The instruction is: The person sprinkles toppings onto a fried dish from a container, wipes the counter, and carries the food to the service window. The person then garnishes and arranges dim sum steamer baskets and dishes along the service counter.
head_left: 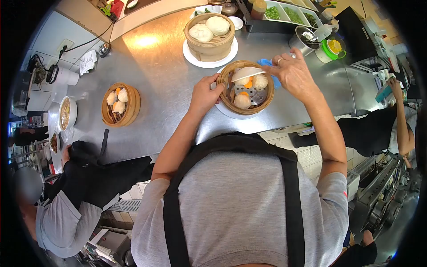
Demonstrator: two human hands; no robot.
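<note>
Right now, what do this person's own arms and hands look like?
Bare forearms emerge from short grey sleeves; the right sleeve has a small red mark. The left hand and right hand are gloveless, the right wearing a ring.

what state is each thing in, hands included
middle steamer, uncovered, dumplings inside
left hand, holding the middle steamer's edge
right hand, closed on the white utensil
white utensil, held over the dumplings
bun steamer, uncovered, two buns inside
left steamer, uncovered, three dumplings inside
white bowl, uncovered, food inside
topping trays, uncovered, chopped greens inside
</note>
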